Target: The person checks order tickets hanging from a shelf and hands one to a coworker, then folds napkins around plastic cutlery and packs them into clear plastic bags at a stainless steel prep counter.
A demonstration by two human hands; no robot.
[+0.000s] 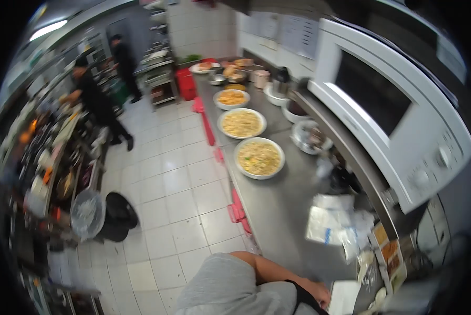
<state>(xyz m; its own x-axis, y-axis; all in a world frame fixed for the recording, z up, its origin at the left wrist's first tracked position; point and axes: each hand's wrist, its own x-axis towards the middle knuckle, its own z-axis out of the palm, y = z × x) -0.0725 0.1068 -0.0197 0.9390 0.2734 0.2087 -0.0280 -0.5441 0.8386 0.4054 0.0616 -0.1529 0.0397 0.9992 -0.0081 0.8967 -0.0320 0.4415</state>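
My left arm in a grey sleeve comes in at the bottom of the view and bends across to the steel counter. My left hand (321, 294) is at the left edge of a white flat rectangular thing (343, 295), perhaps paper; I cannot tell whether it holds it. Its fingers are mostly hidden and blurred. Plastic packets (329, 219) lie farther up the counter, and a rack of small trays with orange and brown contents (389, 251) is to the right of the hand. My right hand is not in view.
Three bowls of food stand along the counter: a near bowl (258, 158), a middle bowl (241, 124) and a far bowl (231, 98). A white microwave (372, 105) sits on a shelf. Two people in dark clothes stand across the tiled floor (167, 184), near a bin (121, 215).
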